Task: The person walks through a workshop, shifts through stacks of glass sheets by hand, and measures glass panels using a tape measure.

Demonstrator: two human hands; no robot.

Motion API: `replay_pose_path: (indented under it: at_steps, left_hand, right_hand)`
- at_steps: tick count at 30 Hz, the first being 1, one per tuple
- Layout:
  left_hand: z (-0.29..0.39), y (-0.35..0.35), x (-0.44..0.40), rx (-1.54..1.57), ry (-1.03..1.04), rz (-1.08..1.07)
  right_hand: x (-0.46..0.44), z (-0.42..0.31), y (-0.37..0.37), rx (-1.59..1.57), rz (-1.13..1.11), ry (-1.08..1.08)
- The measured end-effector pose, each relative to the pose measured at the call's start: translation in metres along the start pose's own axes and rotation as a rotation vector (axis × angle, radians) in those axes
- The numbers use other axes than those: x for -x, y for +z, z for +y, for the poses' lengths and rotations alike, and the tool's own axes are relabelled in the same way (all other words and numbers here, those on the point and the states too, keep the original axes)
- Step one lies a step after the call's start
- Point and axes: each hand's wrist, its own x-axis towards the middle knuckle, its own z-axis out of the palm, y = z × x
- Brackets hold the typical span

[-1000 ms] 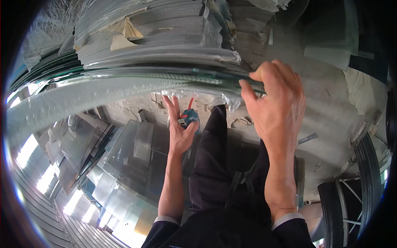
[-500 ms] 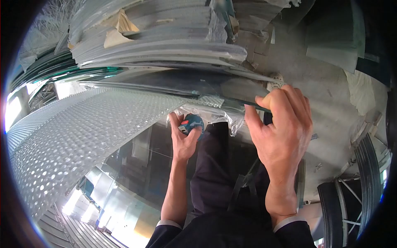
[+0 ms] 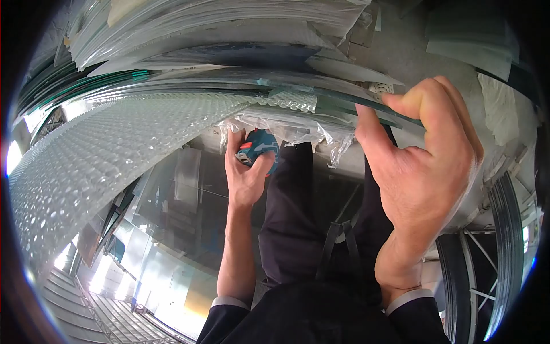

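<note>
My left hand (image 3: 243,186) is closed round a teal tape measure (image 3: 268,146) with a red button, low in front of the glass stack. My right hand (image 3: 429,163) has its thumb and bent forefinger on either side of the edge of a glass sheet (image 3: 335,93), near the sheet's right end. Its other fingers are mostly hidden behind the forefinger. Beside that sheet, a dimpled patterned glass pane (image 3: 109,149) spreads to the left. Torn clear plastic film (image 3: 338,143) hangs below the edges, between my hands.
Many more sheets, some in plastic wrap (image 3: 229,26), lean beyond my hands. Under my left arm lies a dark reflective glass surface (image 3: 192,189). Dark ribbed strips (image 3: 507,223) and a metal frame (image 3: 478,266) stand at right. Concrete floor (image 3: 404,49) shows at upper right.
The view has shifted, so the stack sits higher. My right hand has moved up and right, with thumb and forefinger further apart and sheet edges more fanned. My left hand keeps the tape measure.
</note>
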Motion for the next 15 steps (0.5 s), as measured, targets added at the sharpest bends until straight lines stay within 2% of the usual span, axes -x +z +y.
replay_pose_path:
  at_steps: [15]
  left_hand:
    - [-0.006,-0.007,0.017,0.022,-0.049,-0.004]
  right_hand:
    - [0.022,-0.007,-0.001,-0.002,-0.006,-0.011]
